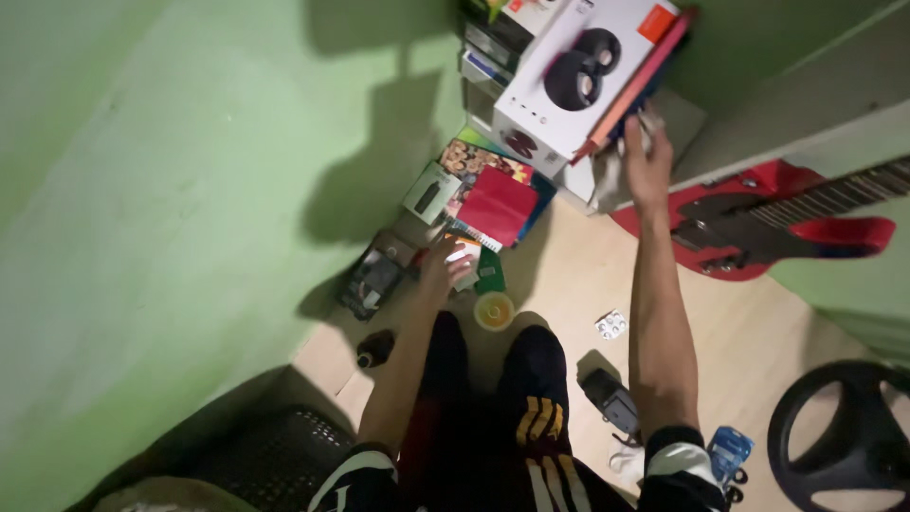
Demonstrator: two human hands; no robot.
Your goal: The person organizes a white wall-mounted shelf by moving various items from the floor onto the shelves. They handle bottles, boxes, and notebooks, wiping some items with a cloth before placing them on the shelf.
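Observation:
My left hand reaches down to the floor and closes on a small white and orange box lying beside a pile of books. My right hand is stretched up to a stack of boxes and holds a crumpled white cloth against the underside of a large white box with black round speakers pictured on it. A red folder sticks out under that box. My legs in dark trousers with orange stripes are below.
A red notebook and other books lie by the green wall. A yellow-lidded cup, a blister pack, a dark bottle, a black device, a red electric guitar and a black steering wheel surround me on the wooden floor.

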